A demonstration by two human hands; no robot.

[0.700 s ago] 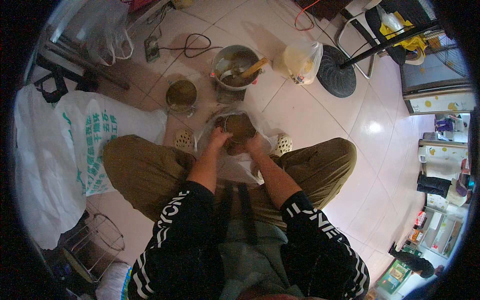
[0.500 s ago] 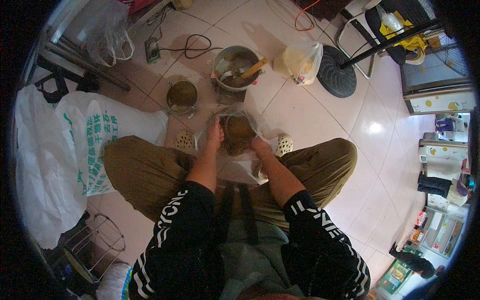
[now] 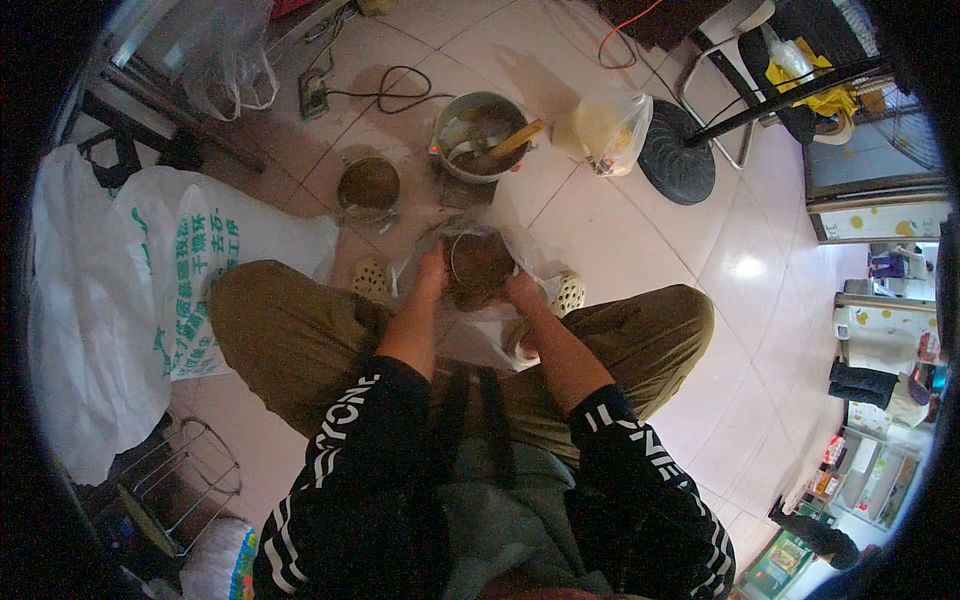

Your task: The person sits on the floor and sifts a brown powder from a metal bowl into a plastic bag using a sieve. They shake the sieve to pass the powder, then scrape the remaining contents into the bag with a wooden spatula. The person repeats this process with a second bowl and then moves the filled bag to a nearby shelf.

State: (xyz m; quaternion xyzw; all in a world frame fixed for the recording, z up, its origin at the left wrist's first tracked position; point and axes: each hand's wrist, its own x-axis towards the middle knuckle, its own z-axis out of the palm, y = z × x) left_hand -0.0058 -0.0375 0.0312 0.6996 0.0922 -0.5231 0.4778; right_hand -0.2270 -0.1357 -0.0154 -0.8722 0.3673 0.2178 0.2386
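Between my knees a clear plastic bag [image 3: 480, 325] surrounds a round container of brown material [image 3: 482, 258]. My left hand [image 3: 432, 268] grips the bag at the container's left side, fingers curled and partly hidden. My right hand [image 3: 522, 291] is closed on the bag at the lower right of the container. Just beyond stand a metal pot [image 3: 460, 115] with a wooden-handled utensil [image 3: 520, 135] in it, on a small dark base [image 3: 468, 190], and a round bowl [image 3: 369, 185] of brown stuff to its left. My feet in cream clogs flank the bag.
A large white sack [image 3: 110, 300] lies at my left, above a wire rack [image 3: 195, 480]. A power strip [image 3: 313, 93] with a looped cord, a bagged item [image 3: 600, 130], a round black stand base [image 3: 673, 152] and a chair [image 3: 790, 75] are ahead and to the right.
My left hand first moved up along the bag's left side with straighter fingers, then settled beside the container. My right hand shifted slightly. The surroundings moved a little in view.
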